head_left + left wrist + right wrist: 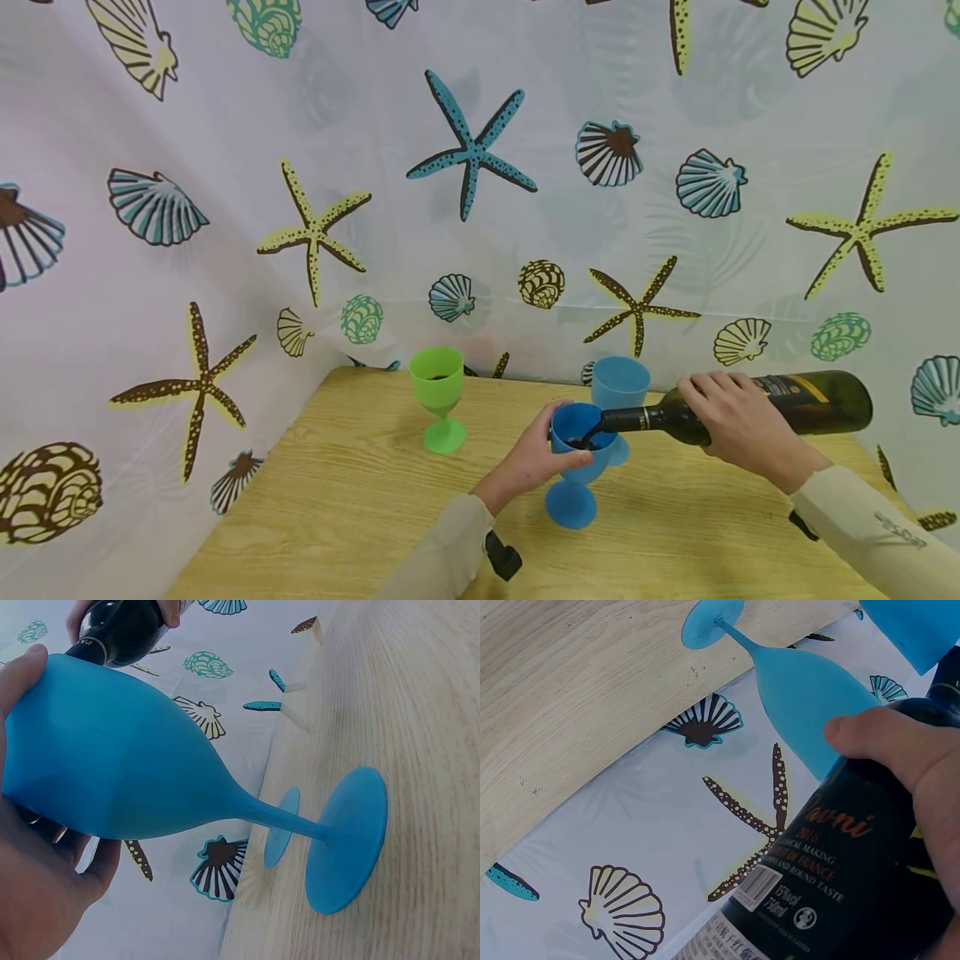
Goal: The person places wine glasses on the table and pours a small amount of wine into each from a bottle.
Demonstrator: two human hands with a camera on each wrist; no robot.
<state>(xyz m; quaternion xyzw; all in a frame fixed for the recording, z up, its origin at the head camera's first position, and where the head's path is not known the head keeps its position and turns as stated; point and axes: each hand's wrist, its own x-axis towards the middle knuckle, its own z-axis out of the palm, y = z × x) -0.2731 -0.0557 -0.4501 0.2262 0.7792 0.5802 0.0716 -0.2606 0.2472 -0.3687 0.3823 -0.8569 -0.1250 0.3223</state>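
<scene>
My right hand [738,412] grips a dark wine bottle [813,402] around its body, tipped so its neck lies over the rim of a blue goblet [572,500]. Dark liquid [591,437] runs from the mouth into the cup. Curled around the goblet's bowl is my left hand [532,454], thumb on the near side and fingers behind, partly hidden. In the left wrist view the blue goblet's foot [349,840] stands on or close over the wooden table. The bottle's printed label [802,862] shows in the right wrist view.
Just behind the held goblet stands a lighter blue goblet [621,382]. A green goblet [437,383] with dark liquid inside stands further left on the wooden table [337,500]. A white curtain [525,242] with shells and starfish hangs along the table's back and left edges.
</scene>
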